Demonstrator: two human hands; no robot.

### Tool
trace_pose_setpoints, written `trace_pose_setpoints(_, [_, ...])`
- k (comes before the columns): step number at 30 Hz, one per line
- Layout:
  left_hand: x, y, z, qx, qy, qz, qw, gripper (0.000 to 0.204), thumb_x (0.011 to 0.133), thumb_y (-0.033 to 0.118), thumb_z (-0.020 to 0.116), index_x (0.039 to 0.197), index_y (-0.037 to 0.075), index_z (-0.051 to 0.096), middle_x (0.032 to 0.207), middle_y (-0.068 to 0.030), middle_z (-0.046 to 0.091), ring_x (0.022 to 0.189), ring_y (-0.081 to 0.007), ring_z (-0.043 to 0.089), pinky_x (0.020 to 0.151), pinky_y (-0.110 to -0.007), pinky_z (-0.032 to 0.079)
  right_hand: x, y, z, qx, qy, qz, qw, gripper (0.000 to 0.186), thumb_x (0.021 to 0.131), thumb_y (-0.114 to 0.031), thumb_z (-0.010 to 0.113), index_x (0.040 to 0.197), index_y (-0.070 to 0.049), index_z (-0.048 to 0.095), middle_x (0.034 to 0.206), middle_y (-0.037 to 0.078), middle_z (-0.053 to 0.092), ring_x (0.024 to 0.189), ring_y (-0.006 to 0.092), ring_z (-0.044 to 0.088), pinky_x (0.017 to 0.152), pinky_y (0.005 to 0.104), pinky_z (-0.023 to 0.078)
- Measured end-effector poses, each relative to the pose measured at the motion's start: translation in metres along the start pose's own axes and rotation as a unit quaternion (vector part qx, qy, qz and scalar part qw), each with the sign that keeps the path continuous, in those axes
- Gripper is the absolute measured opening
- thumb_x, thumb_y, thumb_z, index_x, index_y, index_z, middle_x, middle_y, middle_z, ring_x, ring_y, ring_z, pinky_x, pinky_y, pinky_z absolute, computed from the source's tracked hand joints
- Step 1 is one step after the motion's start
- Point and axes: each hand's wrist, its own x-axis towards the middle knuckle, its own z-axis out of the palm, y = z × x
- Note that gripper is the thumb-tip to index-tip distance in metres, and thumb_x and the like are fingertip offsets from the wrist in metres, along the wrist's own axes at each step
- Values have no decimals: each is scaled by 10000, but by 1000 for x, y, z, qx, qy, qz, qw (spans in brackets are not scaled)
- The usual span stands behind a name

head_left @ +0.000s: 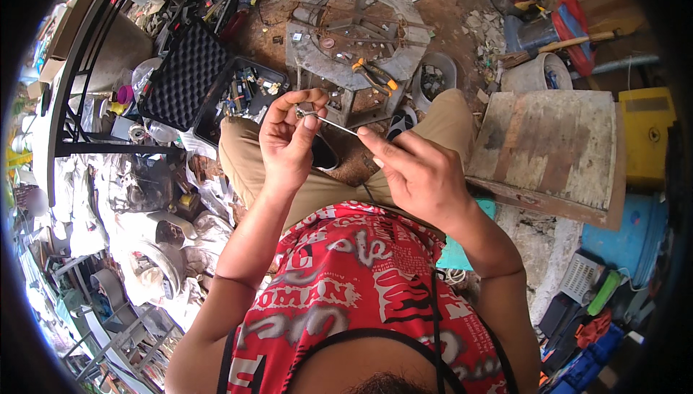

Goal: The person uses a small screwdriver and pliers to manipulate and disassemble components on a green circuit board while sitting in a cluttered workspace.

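My left hand (292,134), raised over my lap, pinches a small metal part (303,111) between thumb and fingers. A thin metal rod tool (339,125), perhaps a screwdriver, runs from that part to my right hand (411,167), which is closed on its near end; the handle is mostly hidden. The rod's tip meets or nearly meets the small part. Just beyond my hands, orange-and-black pliers (375,76) lie on an octagonal metal frame (415,29) on the ground.
An open foam-lined case (177,76) with small tools stands front-left by a black rack (68,105). A grey bucket (451,73) is near my right knee. A worn board (541,149), yellow case (646,138) and blue container (624,235) are at right, clutter at left.
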Motion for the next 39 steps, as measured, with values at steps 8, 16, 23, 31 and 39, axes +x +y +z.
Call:
trace_pose_setpoints(8, [-2,-14,1,59,35,15,998,323,932,4,577,1246,-2,498,1204,-134,607,1167,-252,579,1034,-391,452,2,-5,2,-19,-18,30,999,495,804,-51,636,1275,-204,621,683,59,520,567,255,564,527,381,482])
trace_pose_setpoints(16, [-4,-22,-2,79,28,32,996,359,938,7,568,1283,-28,474,1218,-141,605,1173,-262,578,1030,-394,458,29,2,-36,12,-93,36,995,341,837,-117,626,1173,-154,672,723,101,597,611,307,618,576,409,513])
trace_pose_setpoints(23, [1,-15,12,8,76,25,997,343,918,-48,572,1251,-21,491,1177,-117,612,1120,-194,593,997,-328,458,14,-3,-11,-56,-40,7,998,455,810,-65,641,1250,-180,638,718,56,548,585,256,577,557,380,497])
trace_pose_setpoints(31, [2,-13,7,78,60,27,995,399,960,43,552,1344,-10,458,1183,-112,619,1115,-219,608,977,-342,500,14,-1,-3,-67,-20,-21,997,481,803,-66,636,1269,-185,625,704,51,504,580,247,567,548,380,495])
trace_pose_setpoints(39, [-4,-19,1,129,16,-5,992,505,962,62,559,1422,-28,374,1216,-100,594,1150,-220,590,980,-332,494,27,7,-28,-37,-78,-2,996,347,843,-151,638,1186,-195,667,726,70,576,571,277,609,526,387,511])
